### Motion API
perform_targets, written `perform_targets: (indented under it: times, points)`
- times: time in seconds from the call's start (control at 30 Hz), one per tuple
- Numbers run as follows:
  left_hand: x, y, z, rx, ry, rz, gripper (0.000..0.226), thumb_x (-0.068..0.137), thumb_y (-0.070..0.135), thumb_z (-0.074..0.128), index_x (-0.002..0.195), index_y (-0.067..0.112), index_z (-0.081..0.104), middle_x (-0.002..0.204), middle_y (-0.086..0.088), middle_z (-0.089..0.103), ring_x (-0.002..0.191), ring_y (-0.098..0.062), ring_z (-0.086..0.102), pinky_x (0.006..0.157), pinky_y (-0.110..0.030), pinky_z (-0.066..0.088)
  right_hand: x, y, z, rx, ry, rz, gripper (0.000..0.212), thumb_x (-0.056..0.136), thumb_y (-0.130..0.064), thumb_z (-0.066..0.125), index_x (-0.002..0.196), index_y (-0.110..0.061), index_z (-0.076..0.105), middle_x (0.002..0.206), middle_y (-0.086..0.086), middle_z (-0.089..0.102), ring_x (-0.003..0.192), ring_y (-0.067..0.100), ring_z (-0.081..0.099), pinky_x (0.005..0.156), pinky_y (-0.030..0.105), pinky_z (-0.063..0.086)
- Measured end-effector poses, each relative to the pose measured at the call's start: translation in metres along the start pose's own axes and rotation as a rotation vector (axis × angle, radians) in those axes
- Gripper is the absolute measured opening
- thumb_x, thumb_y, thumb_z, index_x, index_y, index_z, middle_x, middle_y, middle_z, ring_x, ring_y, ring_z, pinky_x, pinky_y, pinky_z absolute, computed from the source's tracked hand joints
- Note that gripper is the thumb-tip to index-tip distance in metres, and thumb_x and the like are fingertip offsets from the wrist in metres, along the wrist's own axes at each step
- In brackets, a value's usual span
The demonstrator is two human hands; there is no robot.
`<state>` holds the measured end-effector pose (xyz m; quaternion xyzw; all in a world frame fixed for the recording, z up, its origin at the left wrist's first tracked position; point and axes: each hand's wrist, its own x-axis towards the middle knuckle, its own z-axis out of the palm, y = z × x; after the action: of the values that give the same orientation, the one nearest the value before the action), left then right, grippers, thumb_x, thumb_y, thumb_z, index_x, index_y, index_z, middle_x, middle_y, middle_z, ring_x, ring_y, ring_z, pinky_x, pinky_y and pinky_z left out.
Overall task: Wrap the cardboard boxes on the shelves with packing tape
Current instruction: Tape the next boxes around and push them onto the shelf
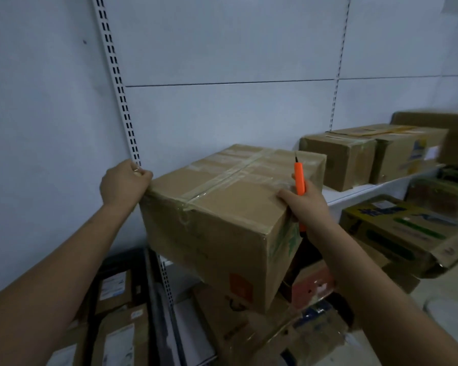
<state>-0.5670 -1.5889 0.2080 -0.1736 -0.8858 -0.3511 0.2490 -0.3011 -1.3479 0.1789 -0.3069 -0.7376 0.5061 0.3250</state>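
A large cardboard box [222,215] with clear tape crossing its top sits at the left end of the white shelf [360,195], tilted toward me. My left hand [122,183] grips the box's far left top corner. My right hand [306,204] holds an orange utility knife [299,180] with its blade pointing up, while its fingers rest on the box's right top edge. No roll of packing tape is in view.
Two taped boxes [354,157] stand further right on the same shelf. A yellow and green printed box [397,233] lies on the level below. More boxes and parcels [117,326] crowd the floor under the shelf. A slotted white upright [117,83] runs up the wall.
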Motion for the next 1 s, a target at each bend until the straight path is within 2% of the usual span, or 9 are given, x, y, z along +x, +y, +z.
perform_targets:
  times: [0.1, 0.2, 0.4, 0.53, 0.6, 0.73, 0.8, 0.9, 1.0]
  points:
    - [-0.038, 0.024, -0.013, 0.052, 0.053, -0.032, 0.016, 0.085, 0.034, 0.060, 0.082, 0.019, 0.063, 0.070, -0.003, 0.064, 0.068, -0.028, 0.063, 0.063, -0.031, 0.044, 0.012, 0.008, -0.035, 0.087, -0.111, -0.006, 0.038, 0.092, -0.029, 0.066, 0.125, -0.032, 0.046, 0.096, -0.007, 0.053, 0.082, 0.009, 0.054, 0.064, 0.026, 0.044]
    - [-0.085, 0.056, -0.022, 0.105, 0.114, -0.022, 0.016, 0.086, 0.034, 0.058, 0.085, 0.019, 0.063, 0.079, -0.008, 0.068, 0.074, -0.030, 0.061, 0.064, -0.032, 0.043, 0.032, 0.015, -0.069, 0.113, -0.182, 0.017, 0.055, 0.092, -0.027, 0.067, 0.143, -0.026, 0.044, 0.111, -0.006, 0.056, 0.093, 0.015, 0.059, 0.078, 0.033, 0.051]
    - [-0.182, 0.136, -0.032, 0.176, 0.032, 0.077, 0.060, 0.072, 0.081, 0.060, 0.102, 0.029, 0.054, 0.088, 0.007, 0.060, 0.079, -0.020, 0.057, 0.069, -0.034, 0.048, 0.104, 0.022, -0.123, -0.001, -0.064, 0.037, 0.030, 0.091, -0.010, 0.057, 0.121, -0.010, 0.056, 0.108, 0.012, 0.059, 0.107, 0.033, 0.059, 0.089, 0.038, 0.047]
    - [-0.217, 0.164, -0.009, 0.345, 0.016, 0.147, 0.075, 0.069, 0.072, 0.071, 0.122, 0.026, 0.045, 0.120, -0.001, 0.059, 0.099, -0.028, 0.064, 0.071, -0.040, 0.052, 0.124, 0.023, -0.155, -0.149, -0.091, 0.007, 0.027, 0.091, -0.008, 0.054, 0.117, -0.011, 0.057, 0.116, 0.019, 0.061, 0.101, 0.036, 0.059, 0.087, 0.043, 0.049]
    - [-0.218, 0.177, 0.002, 0.372, 0.048, 0.118, 0.077, 0.071, 0.068, 0.072, 0.125, 0.022, 0.045, 0.123, -0.004, 0.057, 0.100, -0.030, 0.063, 0.066, -0.039, 0.050, 0.106, 0.019, -0.174, -0.242, -0.024, -0.068, 0.030, 0.090, -0.009, 0.051, 0.120, -0.014, 0.053, 0.111, 0.018, 0.062, 0.095, 0.036, 0.058, 0.082, 0.044, 0.051]
    - [-0.219, 0.207, 0.027, 0.347, 0.073, 0.111, 0.078, 0.073, 0.069, 0.070, 0.128, 0.020, 0.046, 0.123, -0.004, 0.057, 0.102, -0.027, 0.062, 0.064, -0.035, 0.048, 0.046, 0.036, -0.191, -0.424, 0.347, -0.440, 0.038, 0.092, -0.013, 0.055, 0.130, -0.015, 0.047, 0.107, 0.013, 0.061, 0.099, 0.037, 0.056, 0.073, 0.043, 0.050]
    - [-0.219, 0.222, 0.039, 0.329, 0.068, 0.139, 0.075, 0.075, 0.067, 0.069, 0.129, 0.020, 0.045, 0.123, -0.004, 0.057, 0.105, -0.026, 0.061, 0.066, -0.034, 0.049, 0.023, 0.052, -0.176, -0.507, 0.251, -0.588, 0.043, 0.095, -0.017, 0.057, 0.136, -0.018, 0.047, 0.125, 0.008, 0.058, 0.112, 0.032, 0.052, 0.074, 0.039, 0.045]
    - [-0.212, 0.234, 0.048, 0.225, -0.023, 0.182, 0.066, 0.080, 0.059, 0.071, 0.129, 0.026, 0.043, 0.124, -0.001, 0.057, 0.105, -0.024, 0.061, 0.067, -0.033, 0.046, 0.030, 0.075, -0.153, -0.541, -0.039, -0.417, 0.060, 0.100, -0.015, 0.051, 0.154, -0.022, 0.026, 0.163, 0.004, 0.021, 0.128, 0.030, 0.049, 0.087, 0.041, 0.051]
    - [-0.199, 0.233, 0.045, 0.080, -0.176, 0.202, 0.054, 0.083, 0.044, 0.072, 0.125, 0.029, 0.043, 0.119, 0.002, 0.060, 0.098, -0.020, 0.061, 0.070, -0.031, 0.045, 0.048, 0.083, -0.151, -0.593, -0.081, -0.347, 0.074, 0.099, -0.009, 0.048, 0.159, -0.017, 0.005, 0.166, 0.007, 0.002, 0.128, 0.035, 0.051, 0.086, 0.037, 0.051]
